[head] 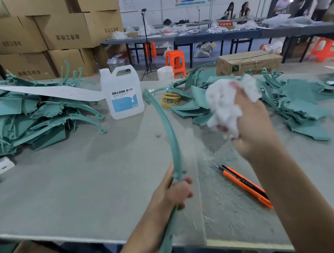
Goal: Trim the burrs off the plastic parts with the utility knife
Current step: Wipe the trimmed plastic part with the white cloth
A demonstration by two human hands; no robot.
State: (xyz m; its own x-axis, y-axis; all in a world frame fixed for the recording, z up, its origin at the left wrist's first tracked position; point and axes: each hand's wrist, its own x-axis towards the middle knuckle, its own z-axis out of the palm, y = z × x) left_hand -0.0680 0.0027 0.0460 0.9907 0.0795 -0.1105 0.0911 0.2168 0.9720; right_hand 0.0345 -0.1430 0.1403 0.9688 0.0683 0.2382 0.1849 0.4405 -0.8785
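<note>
1. My left hand (175,195) is curled tight round a long curved teal plastic strip (169,130), gripping it low on its length. The strip arcs up and away from the hand, its far end reaching just beside the white jug (123,92).
2. The strip's lower end runs past the wrist and hangs over the near edge of the worktop (77,182).
3. My right hand (255,132) is raised above the worktop, fingers closed round a wad of white fluffy cloth (227,102). It is blurred, so I cannot tell how the fingers lie.
4. The two hands are apart; the wad is to the right of the strip and not touching it.
5. The utility knife (245,184), orange and black, lies flat on the worktop below my right forearm, with a short length of blade showing at its far end. Neither hand touches it.
6. Pale shavings (217,211) are scattered around the knife, between the hands and the near edge.
7. Open room: a bare stretch of worktop lies left of the strip. A pile of teal plastic parts (33,120) closes the far left, and a second heap of teal parts (299,105) crowds the right, near my right hand.
8. A yellow coil (170,99) lies between the jug and the right heap.
</note>
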